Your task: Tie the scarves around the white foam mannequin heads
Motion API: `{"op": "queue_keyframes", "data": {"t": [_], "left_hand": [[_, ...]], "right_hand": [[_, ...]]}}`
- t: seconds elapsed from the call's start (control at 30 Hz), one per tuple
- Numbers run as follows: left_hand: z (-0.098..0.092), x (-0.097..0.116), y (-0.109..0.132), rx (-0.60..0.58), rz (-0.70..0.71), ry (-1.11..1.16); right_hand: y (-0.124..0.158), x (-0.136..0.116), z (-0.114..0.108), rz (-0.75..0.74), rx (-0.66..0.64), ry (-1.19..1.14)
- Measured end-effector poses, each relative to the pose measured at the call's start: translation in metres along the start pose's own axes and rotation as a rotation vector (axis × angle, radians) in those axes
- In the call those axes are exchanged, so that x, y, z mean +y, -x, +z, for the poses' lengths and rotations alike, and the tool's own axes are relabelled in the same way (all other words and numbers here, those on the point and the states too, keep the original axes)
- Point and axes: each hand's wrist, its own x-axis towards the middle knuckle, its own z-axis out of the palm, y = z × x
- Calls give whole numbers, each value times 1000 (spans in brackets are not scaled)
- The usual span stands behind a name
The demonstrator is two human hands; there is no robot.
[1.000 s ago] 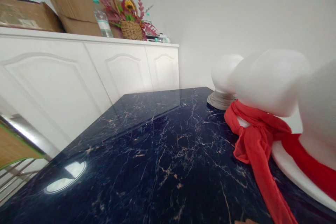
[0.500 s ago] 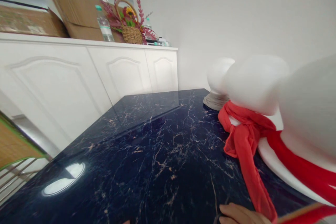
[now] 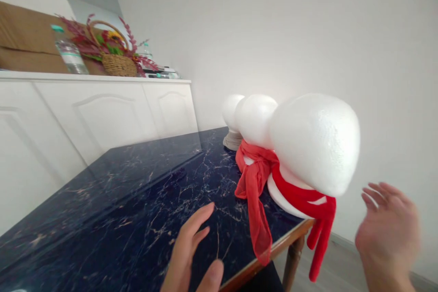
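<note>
From the head camera, the left hand [image 3: 190, 253] is over the dark blue marble tabletop [image 3: 137, 200], fingers spread and holding nothing. The right hand [image 3: 386, 237], open, empty and slightly blurred, is raised past the tabletop's right edge, just beside the nearest foam head [image 3: 315, 143]. That head and a second foam head [image 3: 255, 121] sit in a row with a third foam head [image 3: 232, 112] farther off on a beige base [image 3: 233, 141]. A red scarf [image 3: 304, 191] circles the nearest head's neck, its tails falling past the wooden table edge [image 3: 270, 255]. A sheer red scarf [image 3: 255, 196] hangs from the second head, its end reaching over that same edge. Marble stretches left of the heads toward the white cabinet [image 3: 102, 116].
</note>
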Motion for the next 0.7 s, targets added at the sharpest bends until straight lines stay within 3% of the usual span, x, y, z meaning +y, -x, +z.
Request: {"op": "queue_keyframes", "data": {"t": [0.1, 0.2, 0.3, 0.37, 0.5, 0.7], "left_hand": [[66, 33, -35, -252, -182, 396], [122, 59, -57, -369, -231, 562], [157, 70, -67, -437, -231, 577], [169, 75, -67, -473, -201, 590], [162, 98, -55, -506, -134, 671], [97, 153, -37, -585, -21, 673]], "right_hand": [[-26, -1, 39, 202, -69, -109], [-37, -4, 59, 348, -267, -98], [-35, -11, 66, 439, -464, -94], [-29, -20, 69, 431, -538, -103], [-17, -49, 71, 352, -566, -129], [-14, -112, 77, 352, -700, -168]]}}
